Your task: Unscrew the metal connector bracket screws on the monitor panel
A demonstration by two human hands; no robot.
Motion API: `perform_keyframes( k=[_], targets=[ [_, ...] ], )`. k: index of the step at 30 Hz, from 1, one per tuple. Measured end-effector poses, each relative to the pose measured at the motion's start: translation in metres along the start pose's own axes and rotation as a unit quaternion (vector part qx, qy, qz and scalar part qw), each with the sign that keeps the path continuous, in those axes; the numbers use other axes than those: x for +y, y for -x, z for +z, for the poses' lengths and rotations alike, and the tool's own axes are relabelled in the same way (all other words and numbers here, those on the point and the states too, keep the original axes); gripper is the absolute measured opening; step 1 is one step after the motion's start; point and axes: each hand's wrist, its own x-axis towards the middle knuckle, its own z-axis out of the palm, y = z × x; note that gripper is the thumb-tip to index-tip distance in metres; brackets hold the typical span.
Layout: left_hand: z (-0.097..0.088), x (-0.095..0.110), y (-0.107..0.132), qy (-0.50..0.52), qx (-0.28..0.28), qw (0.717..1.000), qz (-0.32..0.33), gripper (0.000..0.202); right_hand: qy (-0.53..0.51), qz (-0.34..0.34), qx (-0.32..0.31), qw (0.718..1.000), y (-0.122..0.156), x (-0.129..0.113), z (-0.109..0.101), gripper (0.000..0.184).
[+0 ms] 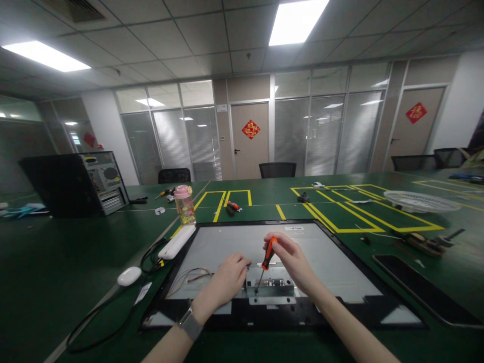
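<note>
My right hand [288, 252] grips an orange-and-black screwdriver [269, 253] that stands tilted. Its tip reaches down to the lower left part of a metal bracket [274, 292], which carries a row of connectors. This bracket sits on the back of a flat display panel [230, 237], grey with a black frame, lying on the table. On the bracket's left side, my left hand [231, 272] has its fingers closed, with a small dark bit at the fingertips that I cannot make out. A bundle of thin wires [192, 275] runs beneath the left hand.
Left of the panel lie a white power strip [177, 243], a black cable [94, 348] and a white mouse-like object [129, 276]. A pink-lidded bottle [184, 205] and a black computer case [75, 184] stand farther back. At right are a dark flat slab [427, 290] and a white ring-shaped part [419, 200].
</note>
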Motion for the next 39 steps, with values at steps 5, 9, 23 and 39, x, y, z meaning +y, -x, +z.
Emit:
perform_keyframes(
  k=[5,9,23,39],
  targets=[
    [0.001,0.000,0.000,-0.005,0.001,1.000,0.001,0.027,0.022,-0.014,-0.010,1.000,0.002,-0.008,0.000,0.027],
    [0.001,0.000,-0.001,-0.012,-0.001,1.000,0.003,0.026,0.011,-0.018,-0.043,0.999,0.002,-0.010,0.000,0.029],
    [-0.001,0.001,0.000,-0.005,-0.003,1.000,0.001,0.027,0.033,-0.022,-0.039,0.998,0.002,-0.009,-0.001,0.030],
    [0.000,0.000,-0.001,-0.004,-0.005,1.000,0.000,0.028,-0.049,-0.002,-0.075,0.996,0.002,-0.001,-0.003,0.023]
  ],
)
